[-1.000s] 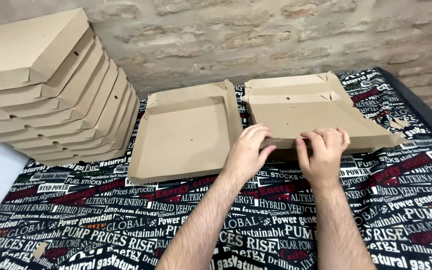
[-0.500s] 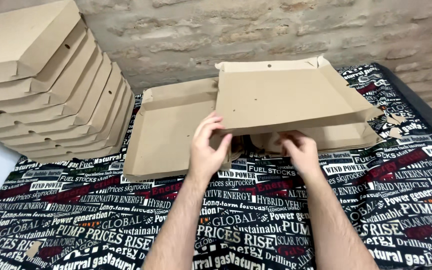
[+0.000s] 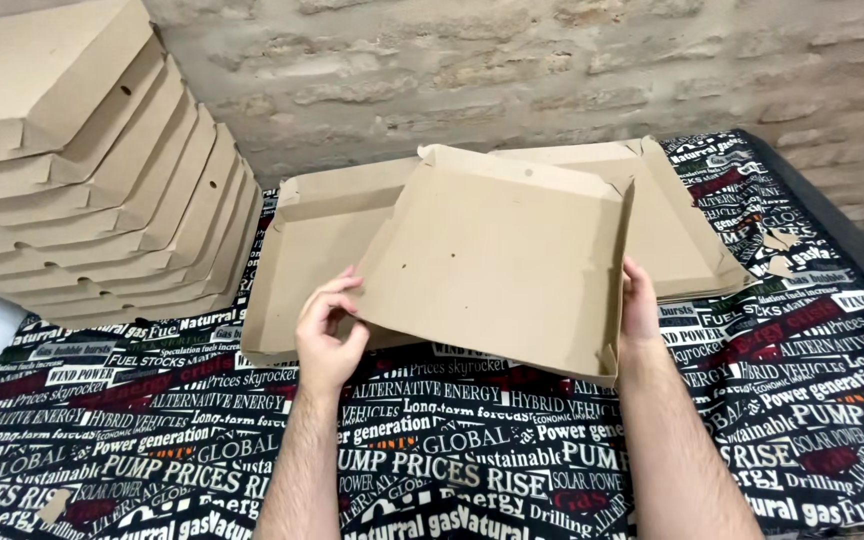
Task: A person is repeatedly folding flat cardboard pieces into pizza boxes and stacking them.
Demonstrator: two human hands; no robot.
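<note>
the left hand (image 3: 327, 335) pinched the near-left edge of the cardboard box tray (image 3: 497, 265); the right hand (image 3: 639, 305) clasped its right wall, tray tilted between them.

It looked like a makeshift packing corner, maybe behind a pizza shop: a tall stack of folded boxes (image 3: 82, 170) stood against a bare brick wall (image 3: 552, 70), with flat blanks (image 3: 692, 220) on a print-covered table (image 3: 512, 460).
</note>
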